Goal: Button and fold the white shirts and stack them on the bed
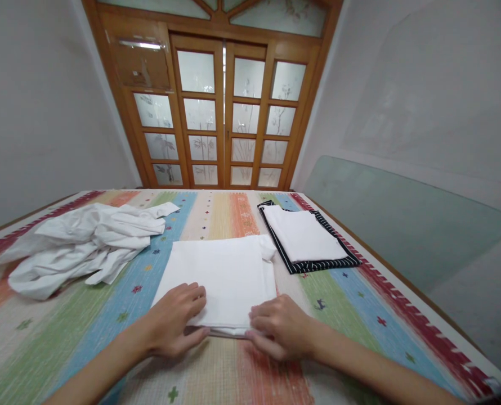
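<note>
A white cloth folded into a flat, roughly square shape [220, 275] lies on the table in front of me; whether it is a shirt cannot be made out. A loose flap of it juts out at its far right corner. My left hand [178, 315] grips its near edge toward the left, fingers curled on top and thumb at the lower layers. On the near right corner, my right hand [278, 326] pinches the same edge between thumb and fingers. Between the two hands the stacked layers of the edge show.
Crumpled white cloth [90, 236] lies in a heap at the left. At the right rests a folded white piece [305, 233] on top of a folded black cloth with white stripes [293, 267]. A colourful striped tablecloth [212, 371] covers the table. Wooden glass-paned doors [225, 129] stand beyond.
</note>
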A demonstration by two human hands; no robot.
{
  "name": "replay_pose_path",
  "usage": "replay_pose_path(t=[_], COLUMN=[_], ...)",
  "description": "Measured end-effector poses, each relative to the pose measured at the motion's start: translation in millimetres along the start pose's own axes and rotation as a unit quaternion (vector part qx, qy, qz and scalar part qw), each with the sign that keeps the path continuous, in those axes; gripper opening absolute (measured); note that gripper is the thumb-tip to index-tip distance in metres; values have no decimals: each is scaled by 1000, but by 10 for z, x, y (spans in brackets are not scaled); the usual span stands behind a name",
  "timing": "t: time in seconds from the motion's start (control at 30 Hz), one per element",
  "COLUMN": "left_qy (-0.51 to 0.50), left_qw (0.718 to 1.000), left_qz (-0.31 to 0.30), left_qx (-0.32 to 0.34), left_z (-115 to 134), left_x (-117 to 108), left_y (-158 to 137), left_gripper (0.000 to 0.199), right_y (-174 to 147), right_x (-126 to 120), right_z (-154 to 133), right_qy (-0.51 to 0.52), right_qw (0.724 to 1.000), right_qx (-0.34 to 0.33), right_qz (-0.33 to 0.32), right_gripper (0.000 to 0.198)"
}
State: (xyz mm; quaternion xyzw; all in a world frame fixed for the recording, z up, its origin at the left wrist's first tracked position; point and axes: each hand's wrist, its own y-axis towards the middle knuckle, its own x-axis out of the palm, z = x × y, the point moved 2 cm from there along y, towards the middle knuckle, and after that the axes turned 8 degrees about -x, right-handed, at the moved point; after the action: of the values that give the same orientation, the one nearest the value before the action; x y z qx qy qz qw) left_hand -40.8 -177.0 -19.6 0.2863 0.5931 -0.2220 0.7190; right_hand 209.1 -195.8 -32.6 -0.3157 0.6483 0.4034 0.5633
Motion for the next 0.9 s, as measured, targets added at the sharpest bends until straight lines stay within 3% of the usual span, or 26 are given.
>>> replay_pose_path(t=[0.13,0.27,0.4,0.47,0.67,0.8,0.9], left_qy=[-18,-39,-59,-58,-68,-68,-79], left_qw=[999,996,997,996,991,989,985], left_qz=[30,82,36,-1,-18,-28,-39], left_qx=[-35,-17,41,65,112,132,147], left_z=[-40,-106,-116,-95,-33,-10,28], left_x=[-24,105,263,309,309,297,283], left_y=[230,392,398,366,317,343,392], left_gripper=[36,29,60,67,68,63,66], right_y=[143,180,107,78,24,-13,-10], right_x=[-92,-24,72,86,49,-4,-115], right_z=[354,620,726,740,838,944,1046], right_qy=[-70,-113,-119,-113,-82,-46,-40], right_qw=[989,976,965,959,922,924,918], right_qx=[127,183,231,256,374,376,394], right_qz=[-12,-25,-42,-44,-50,-52,-2], right_gripper=[25,19,28,31,28,25,25])
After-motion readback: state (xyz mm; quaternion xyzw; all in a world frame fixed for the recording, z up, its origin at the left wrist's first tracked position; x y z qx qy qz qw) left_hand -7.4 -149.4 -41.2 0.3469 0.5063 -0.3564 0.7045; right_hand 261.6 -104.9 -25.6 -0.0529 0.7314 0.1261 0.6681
